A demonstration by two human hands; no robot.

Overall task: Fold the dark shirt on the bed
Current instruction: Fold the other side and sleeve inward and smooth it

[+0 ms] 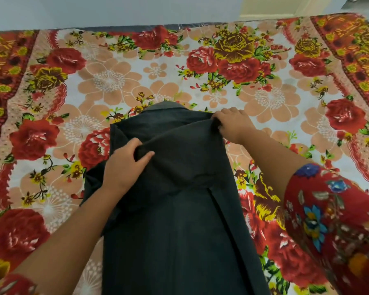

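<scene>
The dark shirt (pixel 179 220) lies lengthwise on the bed, collar at the far end, its body running toward me as a narrow strip. A sleeve is laid across the upper part. My left hand (pixel 124 165) pinches a fold of that dark fabric near the left side of the chest. My right hand (pixel 232 124) grips the shirt's far right corner by the shoulder. The shirt's near end runs out of the bottom of the view.
The bed is covered by a floral sheet (pixel 136 71) in red, peach and white, with a red patterned border at both sides. A pale wall (pixel 94 9) stands behind the far edge. My red floral sleeve (pixel 328 220) hangs over the right side.
</scene>
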